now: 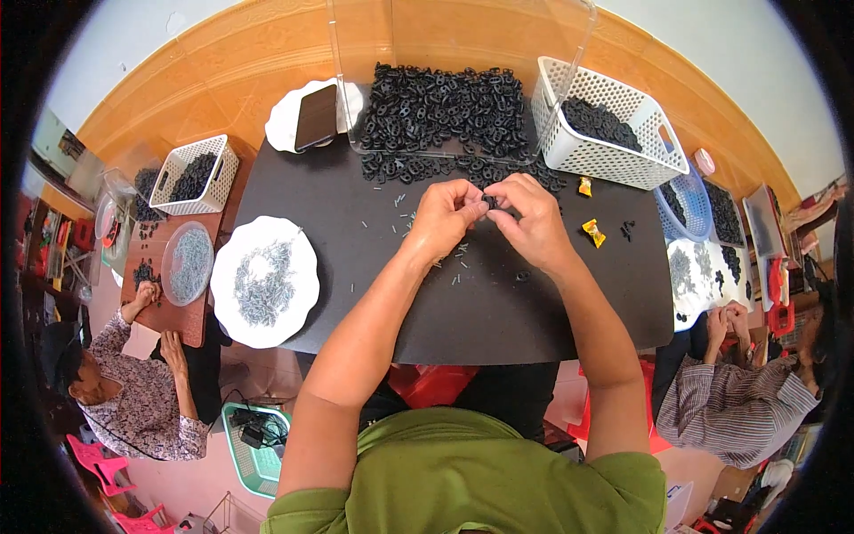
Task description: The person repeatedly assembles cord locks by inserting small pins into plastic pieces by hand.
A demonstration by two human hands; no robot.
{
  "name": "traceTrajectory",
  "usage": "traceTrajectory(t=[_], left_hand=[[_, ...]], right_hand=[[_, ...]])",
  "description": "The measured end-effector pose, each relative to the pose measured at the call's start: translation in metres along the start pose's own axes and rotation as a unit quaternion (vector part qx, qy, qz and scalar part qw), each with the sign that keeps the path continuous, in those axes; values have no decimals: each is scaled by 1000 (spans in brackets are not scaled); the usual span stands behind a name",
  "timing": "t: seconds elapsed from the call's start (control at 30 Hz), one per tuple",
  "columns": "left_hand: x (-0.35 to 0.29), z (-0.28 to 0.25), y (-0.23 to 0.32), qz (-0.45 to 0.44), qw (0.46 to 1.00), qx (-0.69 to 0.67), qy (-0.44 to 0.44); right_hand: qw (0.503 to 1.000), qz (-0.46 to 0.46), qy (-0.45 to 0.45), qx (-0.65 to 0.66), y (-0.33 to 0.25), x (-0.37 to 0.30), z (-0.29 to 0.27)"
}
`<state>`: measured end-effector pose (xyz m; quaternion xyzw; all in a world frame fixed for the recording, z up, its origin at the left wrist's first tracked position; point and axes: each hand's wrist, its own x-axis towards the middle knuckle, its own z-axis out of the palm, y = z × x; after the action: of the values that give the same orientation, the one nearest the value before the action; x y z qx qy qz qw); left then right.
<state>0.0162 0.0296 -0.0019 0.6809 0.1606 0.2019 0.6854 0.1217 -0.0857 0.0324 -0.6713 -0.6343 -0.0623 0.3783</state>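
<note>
Part [488,203], small, black, pinched between my left hand [447,214] and right hand [532,222], both nearly closed, feels probably light, stiff, slick—I'd grip its edges.

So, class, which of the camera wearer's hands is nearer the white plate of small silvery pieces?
Left. The left hand is to the right of the white plate; the right hand is farther right.

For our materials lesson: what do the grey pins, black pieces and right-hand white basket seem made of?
Grey pins: probably metal, from their silvery glint.
Black pieces: likely moulded plastic, slightly glossy, with repeated rounded shapes; rubber is possible.
White basket: apparently smooth plastic, its walls regularly perforated.
</note>
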Motion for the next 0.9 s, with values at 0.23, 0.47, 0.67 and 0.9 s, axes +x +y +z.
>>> traceTrajectory(t=[0.23, 0.47, 0.67, 0.9], left_hand=[[0, 0, 5, -38, 998, -44, -19], [2, -1, 2, -40, 999, -31, -15], [5, -3, -5, -46, 998, -45, 2], [4, -1, -1, 38, 969, 228, 84]], right_hand=[[972, 127, 33, 193, 7, -6, -6], [946, 187, 33, 264, 24, -11, -8], [947, 175, 23, 269, 26, -13, -1], [937, 228, 2, 263, 27, -14, -1]])
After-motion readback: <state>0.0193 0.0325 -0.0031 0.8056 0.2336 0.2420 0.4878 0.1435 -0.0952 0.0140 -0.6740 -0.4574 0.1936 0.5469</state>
